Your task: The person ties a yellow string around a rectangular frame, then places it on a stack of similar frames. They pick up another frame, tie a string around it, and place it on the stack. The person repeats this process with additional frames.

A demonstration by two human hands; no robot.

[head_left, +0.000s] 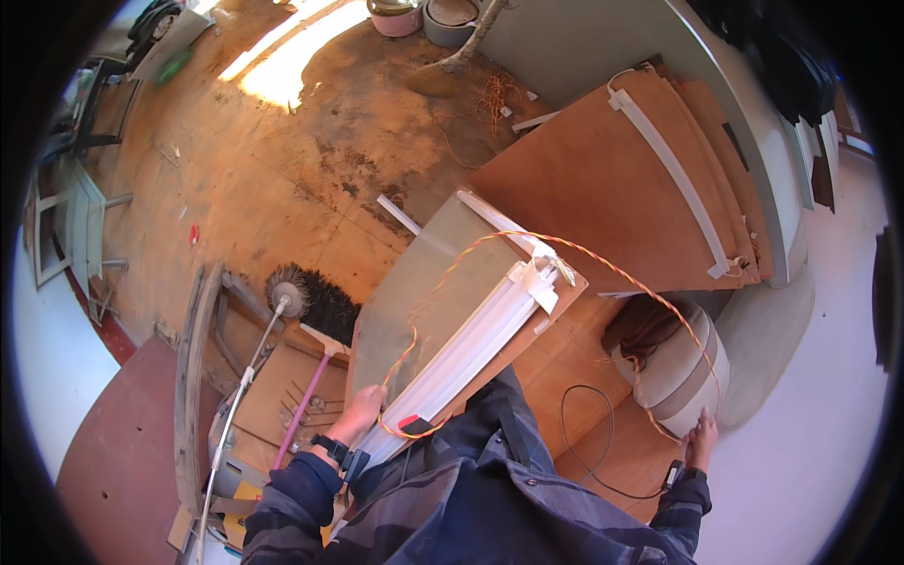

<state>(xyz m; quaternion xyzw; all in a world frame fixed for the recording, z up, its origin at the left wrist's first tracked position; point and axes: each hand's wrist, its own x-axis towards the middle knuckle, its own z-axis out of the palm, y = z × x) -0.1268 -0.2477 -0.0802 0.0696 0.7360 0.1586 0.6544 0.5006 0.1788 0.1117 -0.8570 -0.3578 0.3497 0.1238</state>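
Note:
A red-and-yellow twisted wire (603,263) arcs in a wide loop between my hands. My left hand (361,411) is closed on one part of it, beside the lower end of a bundle of white plastic strips (471,353). Off to the right, my right hand (700,441) pinches another part of the wire, next to a grey round stool (695,377). White tape wraps the bundle's far end, and the strips rest along a board (414,282) in front of my legs. On the strips lies a small red-and-black object (412,423), partly ringed by the wire.
Large brown boards (603,179) lean against a grey partition at the right. To the left are a broom (325,301), a round brush (287,290) on a pole and a pink-handled squeegee (306,405). Tangled orange wire (494,99) lies on the stained floor. A black cable (610,424) curls near my right wrist.

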